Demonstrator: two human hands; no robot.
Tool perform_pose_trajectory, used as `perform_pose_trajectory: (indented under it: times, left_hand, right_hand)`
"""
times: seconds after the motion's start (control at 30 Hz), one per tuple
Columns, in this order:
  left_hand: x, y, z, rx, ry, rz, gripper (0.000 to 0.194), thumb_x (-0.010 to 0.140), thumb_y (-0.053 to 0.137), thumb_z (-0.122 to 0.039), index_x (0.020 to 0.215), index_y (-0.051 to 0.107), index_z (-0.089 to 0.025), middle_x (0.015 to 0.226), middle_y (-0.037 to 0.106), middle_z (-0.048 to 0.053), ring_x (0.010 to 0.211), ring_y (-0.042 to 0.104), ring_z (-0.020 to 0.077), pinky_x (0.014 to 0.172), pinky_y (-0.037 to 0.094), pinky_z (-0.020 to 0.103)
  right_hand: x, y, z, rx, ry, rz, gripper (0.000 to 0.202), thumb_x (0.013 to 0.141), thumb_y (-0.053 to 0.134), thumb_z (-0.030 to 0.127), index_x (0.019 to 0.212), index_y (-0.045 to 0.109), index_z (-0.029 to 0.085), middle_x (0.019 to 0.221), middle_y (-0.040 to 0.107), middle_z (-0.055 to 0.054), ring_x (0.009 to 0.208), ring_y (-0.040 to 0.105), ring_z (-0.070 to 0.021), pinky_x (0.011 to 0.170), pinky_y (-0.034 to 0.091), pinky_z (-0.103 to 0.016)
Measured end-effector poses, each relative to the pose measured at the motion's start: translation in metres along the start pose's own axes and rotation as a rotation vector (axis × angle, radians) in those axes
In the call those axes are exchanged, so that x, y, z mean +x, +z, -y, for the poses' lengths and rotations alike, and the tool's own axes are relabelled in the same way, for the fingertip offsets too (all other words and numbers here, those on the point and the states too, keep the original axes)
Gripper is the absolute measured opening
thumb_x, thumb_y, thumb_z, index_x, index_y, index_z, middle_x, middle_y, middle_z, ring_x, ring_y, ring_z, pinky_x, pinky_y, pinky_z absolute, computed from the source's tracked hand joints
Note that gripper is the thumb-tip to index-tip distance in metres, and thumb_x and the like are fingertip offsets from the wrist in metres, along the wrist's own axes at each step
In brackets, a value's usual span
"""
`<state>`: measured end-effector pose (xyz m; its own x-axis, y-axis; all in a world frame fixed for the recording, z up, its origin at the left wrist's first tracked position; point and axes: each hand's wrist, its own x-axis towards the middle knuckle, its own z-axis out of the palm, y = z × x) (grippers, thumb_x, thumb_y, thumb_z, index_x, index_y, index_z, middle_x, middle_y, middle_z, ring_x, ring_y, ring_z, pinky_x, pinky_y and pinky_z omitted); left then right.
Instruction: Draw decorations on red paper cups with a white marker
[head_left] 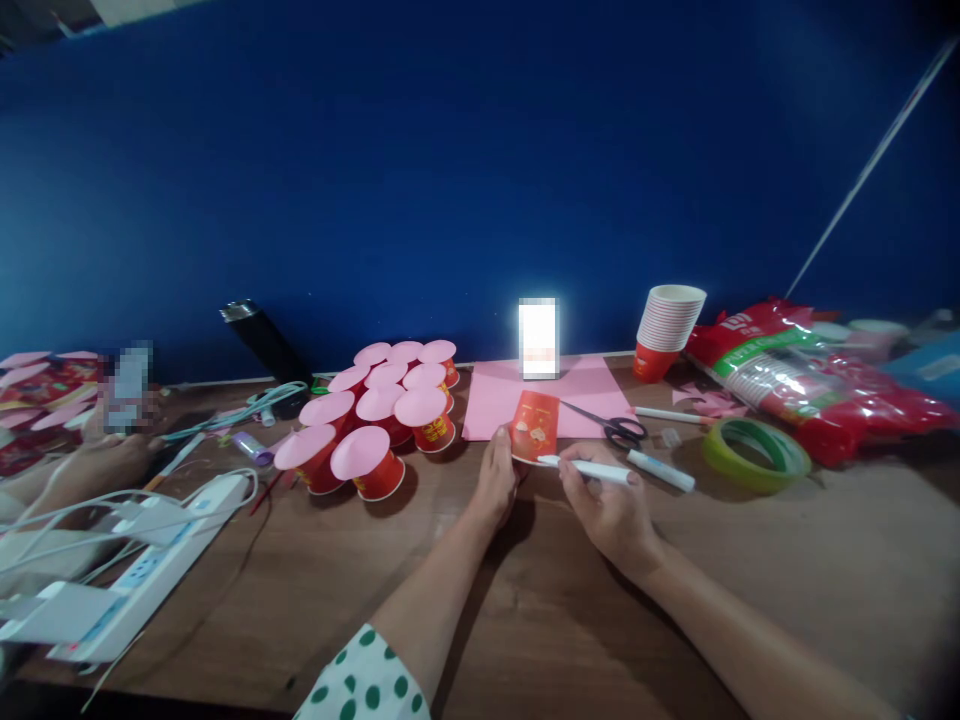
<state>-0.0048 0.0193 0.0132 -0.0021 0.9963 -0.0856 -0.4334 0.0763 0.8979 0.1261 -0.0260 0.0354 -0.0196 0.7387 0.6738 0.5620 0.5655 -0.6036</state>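
My left hand (498, 478) is closed on a red paper cup (535, 425) with light printed figures, holding it by its left side. A white pen (598, 470) is gripped in my right hand (609, 508), its tip at the cup's lower right edge. Behind the cup, pink paper sheets (491, 400) lie on the table. Black scissors (622, 430) rest partly on them, just right of the cup. A white marker or glue stick (660, 470) lies to the right of my right hand.
Several red cups with pink paper tops (360, 455) stand left. Behind are a lit phone (538, 338) and stacked cups (667, 325). Tape (757, 455) and a red package (795, 375) lie right. At far left are a power strip (157, 570) and another person's hand (112, 460).
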Motion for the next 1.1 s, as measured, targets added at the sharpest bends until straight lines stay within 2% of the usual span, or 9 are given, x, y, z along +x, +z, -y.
perform_pose_trajectory:
  times: [0.4,0.63,0.9,1.1]
  left_hand:
    - [0.003,-0.003,0.007,-0.054,0.006,-0.008,0.037,0.084,0.045,-0.049,0.096,0.060,-0.018,0.091,0.065,0.004,0.076,0.060,0.0150,0.067,0.048,0.025]
    - [0.005,-0.003,0.009,-0.102,0.030,-0.038,0.036,0.084,0.045,-0.049,0.089,0.061,-0.016,0.081,0.064,0.003,0.070,0.057,0.0137,0.067,0.047,0.025]
    - [0.000,0.002,-0.002,-0.027,0.036,-0.079,0.035,0.086,0.045,-0.046,0.084,0.063,-0.016,0.074,0.063,0.003,0.068,0.055,0.0144,0.065,0.045,0.024]
    - [0.000,0.003,-0.003,-0.036,0.015,-0.108,0.035,0.087,0.044,-0.044,0.090,0.063,-0.015,0.072,0.062,0.002,0.069,0.055,0.0146,0.065,0.043,0.024]
  right_hand:
    - [0.000,0.000,-0.002,-0.028,0.037,-0.020,0.013,0.088,0.049,0.025,0.080,0.057,0.019,0.070,0.062,0.000,0.057,0.057,-0.0112,0.060,0.045,-0.021]
    - [0.002,-0.001,0.001,-0.050,-0.014,0.002,0.015,0.088,0.048,0.023,0.077,0.056,0.018,0.069,0.062,-0.001,0.063,0.059,-0.0122,0.062,0.046,-0.021]
    - [0.002,-0.001,0.003,-0.060,0.011,0.024,0.017,0.090,0.045,0.026,0.076,0.054,0.019,0.067,0.062,-0.001,0.059,0.059,-0.0123,0.056,0.046,-0.021]
    - [0.002,0.000,0.003,-0.061,0.011,0.013,0.019,0.090,0.045,0.026,0.075,0.054,0.019,0.066,0.061,0.000,0.055,0.056,-0.0114,0.058,0.046,-0.022]
